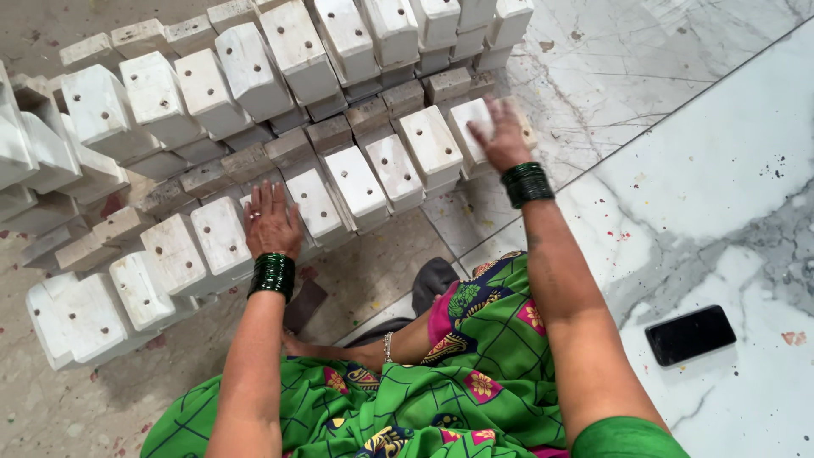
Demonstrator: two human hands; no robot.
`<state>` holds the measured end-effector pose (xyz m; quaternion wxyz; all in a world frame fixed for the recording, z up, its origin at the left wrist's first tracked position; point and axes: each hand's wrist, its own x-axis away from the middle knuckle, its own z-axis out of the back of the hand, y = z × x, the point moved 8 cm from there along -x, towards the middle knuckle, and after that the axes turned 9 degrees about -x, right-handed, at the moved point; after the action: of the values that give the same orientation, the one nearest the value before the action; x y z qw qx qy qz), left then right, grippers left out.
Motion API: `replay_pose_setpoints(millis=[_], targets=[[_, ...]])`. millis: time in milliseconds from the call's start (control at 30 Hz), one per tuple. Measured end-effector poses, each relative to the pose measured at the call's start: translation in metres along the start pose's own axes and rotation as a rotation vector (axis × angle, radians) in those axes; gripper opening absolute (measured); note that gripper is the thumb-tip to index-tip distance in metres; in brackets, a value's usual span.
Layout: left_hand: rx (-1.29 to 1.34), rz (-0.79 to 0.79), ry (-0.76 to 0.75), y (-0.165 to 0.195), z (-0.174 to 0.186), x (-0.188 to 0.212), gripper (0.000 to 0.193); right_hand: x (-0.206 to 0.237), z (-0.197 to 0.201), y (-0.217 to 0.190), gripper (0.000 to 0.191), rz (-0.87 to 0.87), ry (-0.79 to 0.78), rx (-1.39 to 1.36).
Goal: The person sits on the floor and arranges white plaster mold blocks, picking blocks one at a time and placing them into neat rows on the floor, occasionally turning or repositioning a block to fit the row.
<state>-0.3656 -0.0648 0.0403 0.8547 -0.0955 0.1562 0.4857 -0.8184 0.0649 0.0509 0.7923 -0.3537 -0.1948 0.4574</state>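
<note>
While the person sat on the floor, the head view showed rows of white wooden blocks point(254, 127) leaning ahead of the knees. The left hand point(271, 222) lay flat, fingers spread and gripping nothing, on a front-row block point(222, 237). The right hand point(502, 136), blurred, rested fingers extended on the end block point(471, 127) of the next row, its long axis running away from the wrist. A black phone point(689, 334) lay well apart, to the right.

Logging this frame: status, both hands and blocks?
Left hand flat on white wooden block row. Right hand flat on end block. Black phone lies apart.
</note>
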Motion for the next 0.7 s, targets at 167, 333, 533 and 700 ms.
replay_pose_setpoints(millis=[167, 333, 533, 700], targets=[[-0.007, 0.019, -0.114, 0.005, -0.003, 0.006, 0.083, 0.016, -0.030, -0.013, 0.078, -0.139, -0.083, 0.239], [-0.017, 0.019, -0.104, 0.006, 0.000, 0.007, 0.083, 0.011, -0.031, -0.002, 0.062, -0.265, -0.007, 0.184], [-0.043, 0.020, -0.089, 0.002, -0.011, 0.011, 0.080, 0.006, -0.031, 0.003, 0.072, -0.314, 0.051, 0.196], [-0.023, 0.024, -0.075, 0.001, -0.012, 0.015, 0.081, -0.001, -0.005, 0.010, 0.064, -0.322, 0.191, 0.105]])
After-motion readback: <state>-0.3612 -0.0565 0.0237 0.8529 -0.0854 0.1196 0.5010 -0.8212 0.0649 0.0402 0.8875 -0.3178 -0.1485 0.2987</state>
